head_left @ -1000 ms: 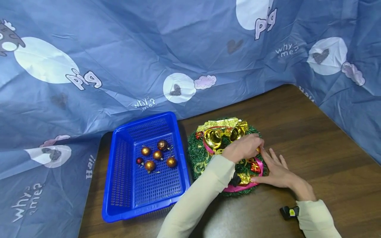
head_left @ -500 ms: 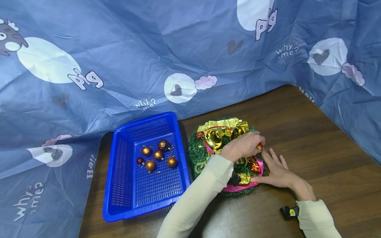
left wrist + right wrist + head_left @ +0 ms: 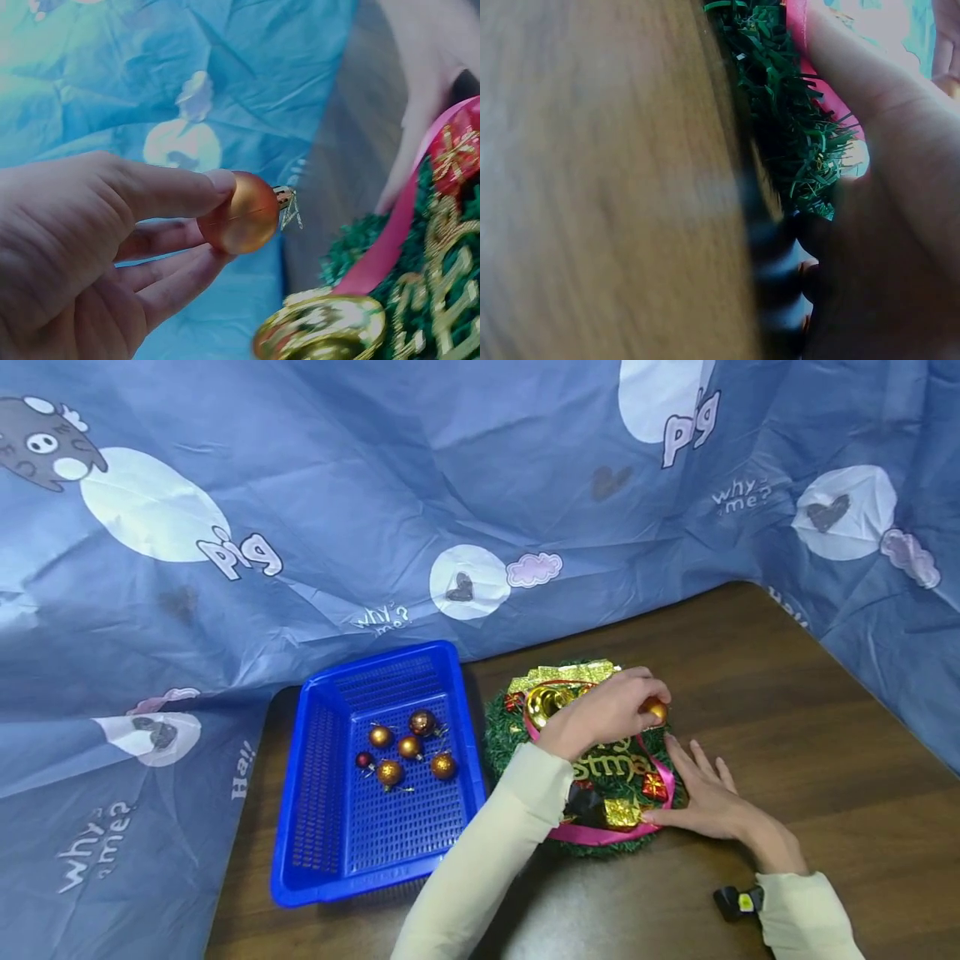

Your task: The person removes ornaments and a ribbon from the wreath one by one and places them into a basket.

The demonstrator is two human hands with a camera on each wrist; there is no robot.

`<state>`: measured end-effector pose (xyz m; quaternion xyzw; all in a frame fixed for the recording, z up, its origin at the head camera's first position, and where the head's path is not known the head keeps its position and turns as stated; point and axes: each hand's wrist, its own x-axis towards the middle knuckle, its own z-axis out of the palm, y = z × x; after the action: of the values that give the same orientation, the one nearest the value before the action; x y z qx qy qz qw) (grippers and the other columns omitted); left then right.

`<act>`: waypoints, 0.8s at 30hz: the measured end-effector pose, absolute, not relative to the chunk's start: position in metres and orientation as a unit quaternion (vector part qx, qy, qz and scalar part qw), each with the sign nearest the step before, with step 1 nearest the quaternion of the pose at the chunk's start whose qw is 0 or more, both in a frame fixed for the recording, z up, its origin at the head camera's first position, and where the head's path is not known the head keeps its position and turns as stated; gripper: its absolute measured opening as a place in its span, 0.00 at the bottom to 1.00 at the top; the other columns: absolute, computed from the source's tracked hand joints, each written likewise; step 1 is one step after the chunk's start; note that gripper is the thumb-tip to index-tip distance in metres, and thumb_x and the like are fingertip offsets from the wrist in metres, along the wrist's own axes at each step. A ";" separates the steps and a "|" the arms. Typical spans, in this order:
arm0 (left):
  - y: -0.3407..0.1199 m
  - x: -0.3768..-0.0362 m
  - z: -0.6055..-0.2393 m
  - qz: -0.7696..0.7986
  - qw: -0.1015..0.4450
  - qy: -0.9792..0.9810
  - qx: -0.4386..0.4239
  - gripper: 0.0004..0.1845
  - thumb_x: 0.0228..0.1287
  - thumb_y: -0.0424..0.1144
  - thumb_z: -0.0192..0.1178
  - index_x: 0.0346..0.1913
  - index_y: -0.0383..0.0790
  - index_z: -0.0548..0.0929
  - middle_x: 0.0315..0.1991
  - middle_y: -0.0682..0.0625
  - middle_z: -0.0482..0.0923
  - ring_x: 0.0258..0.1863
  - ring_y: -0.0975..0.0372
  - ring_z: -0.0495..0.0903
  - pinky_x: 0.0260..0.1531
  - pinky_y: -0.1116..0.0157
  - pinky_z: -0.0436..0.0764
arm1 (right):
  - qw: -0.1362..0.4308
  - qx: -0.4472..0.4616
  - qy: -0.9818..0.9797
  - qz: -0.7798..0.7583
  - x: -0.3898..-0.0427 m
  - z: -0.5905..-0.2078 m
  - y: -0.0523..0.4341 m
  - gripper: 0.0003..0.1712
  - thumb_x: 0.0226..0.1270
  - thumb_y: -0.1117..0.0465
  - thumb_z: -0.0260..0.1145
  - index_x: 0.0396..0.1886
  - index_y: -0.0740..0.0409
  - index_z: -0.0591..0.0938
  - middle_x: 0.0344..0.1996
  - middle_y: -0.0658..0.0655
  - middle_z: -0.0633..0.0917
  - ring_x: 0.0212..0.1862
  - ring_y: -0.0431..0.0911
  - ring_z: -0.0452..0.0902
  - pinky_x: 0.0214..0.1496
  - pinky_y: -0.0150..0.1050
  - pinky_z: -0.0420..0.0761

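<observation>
The left hand [image 3: 600, 714] is pinching an orange bauble [image 3: 246, 213] between thumb and fingertips, holding it just above the far right part of the wreath [image 3: 510, 745], while the right hand [image 3: 705, 797] is lying flat with straight fingers against the wreath's right edge on the desk [image 3: 787, 693]. A blue basket [image 3: 315, 827] is sitting just left of the wreath near the desk's left edge, holding six more baubles [image 3: 408, 747]. A blue printed sheet [image 3: 375, 485] is hanging along the desk's far edge and right side, and the left sleeve [image 3: 487, 860] is crossing over the wreath's near left part.
</observation>
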<state>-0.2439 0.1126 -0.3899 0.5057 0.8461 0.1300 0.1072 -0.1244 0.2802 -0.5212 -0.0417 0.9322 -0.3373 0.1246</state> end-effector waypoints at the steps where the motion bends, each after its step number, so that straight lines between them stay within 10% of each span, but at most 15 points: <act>1: 0.109 -0.245 -0.387 0.137 0.103 0.846 0.504 0.16 0.69 0.43 0.56 0.56 0.43 0.79 0.50 0.54 0.76 0.46 0.69 0.74 0.49 0.77 0.73 | 0.125 -0.040 0.932 -0.338 -0.124 -0.521 0.280 0.68 0.52 0.35 0.68 0.77 0.54 0.35 0.75 0.67 0.41 0.73 0.69 0.27 0.67 0.68 0.24; 24: 0.009 -0.268 -0.362 0.213 0.033 0.879 0.425 0.14 0.68 0.40 0.58 0.53 0.41 0.81 0.51 0.49 0.78 0.49 0.61 0.76 0.53 0.67 0.75 | 0.128 -0.054 0.926 -0.351 -0.124 -0.521 0.278 0.67 0.54 0.37 0.68 0.76 0.48 0.30 0.75 0.67 0.38 0.73 0.68 0.24 0.66 0.68 0.20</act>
<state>-0.2683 0.0088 -0.3622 0.4253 0.8790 0.2133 0.0327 -0.1242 0.2783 -0.5212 -0.0542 0.9259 -0.3512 0.1284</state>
